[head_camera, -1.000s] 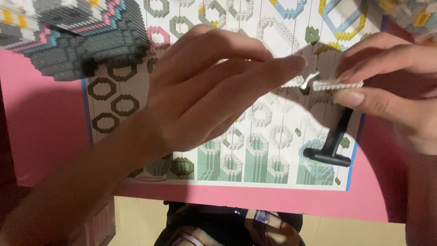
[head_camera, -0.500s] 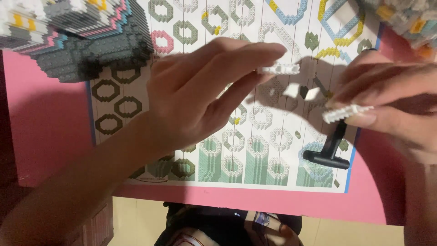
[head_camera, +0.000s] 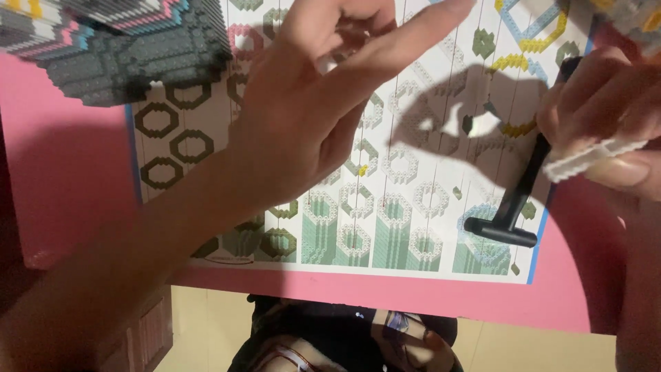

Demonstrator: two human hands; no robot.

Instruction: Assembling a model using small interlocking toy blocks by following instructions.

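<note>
Fingers of the right hand pinch a white brick strip clear of the instruction sheet, while the left hand hovers half-spread, apparently empty.

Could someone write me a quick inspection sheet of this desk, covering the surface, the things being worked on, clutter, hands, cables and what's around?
Surface: pink table with a printed instruction sheet of brick patterns lying flat on it.
Job's things: white brick strip pinched in the right hand; grey brick model at the top left, partly on the sheet.
Clutter: black T-shaped tool lying on the sheet near its right edge.
Hands: left hand raised above the sheet, fingers spread, with a small white piece at its fingertips, too hidden to identify; right hand closed on the strip.
Cables: nothing seen.
Surroundings: pale floor and dark clothing below the table edge.
</note>
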